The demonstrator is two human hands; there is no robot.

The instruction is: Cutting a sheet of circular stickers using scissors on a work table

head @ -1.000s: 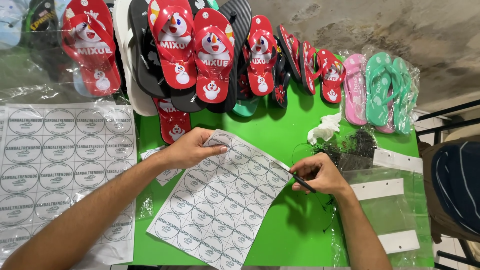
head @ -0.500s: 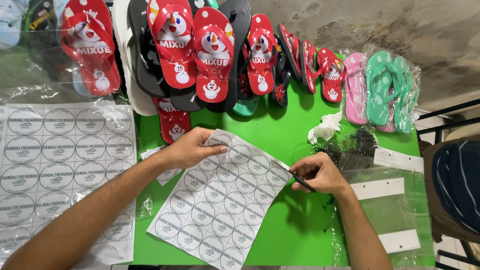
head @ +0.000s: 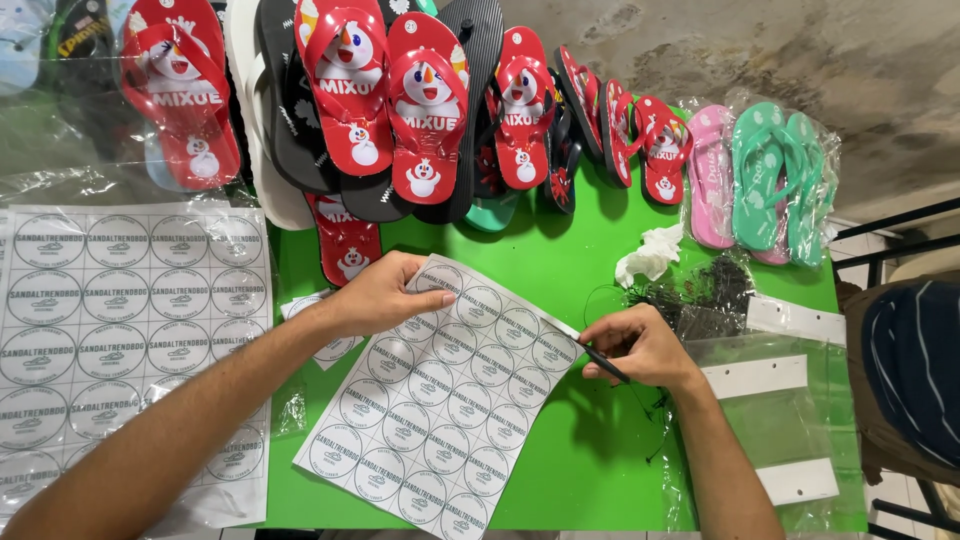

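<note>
Nothing has shifted since a second ago: the left hand (head: 385,295) still pins the round-sticker sheet (head: 440,390) flat on the green desk (head: 590,460), while the right hand (head: 640,345) pinches a thin black tool (head: 603,363) at its edge. Firm pinning steadies the peeling.

Green table (head: 590,250) with stock laid out.
Flip-flops (head: 425,110) at twelve o'clock; sticker sheet (head: 440,400) at centre; second sheet (head: 120,320) at nine; clear bags (head: 780,400) at three.
</note>
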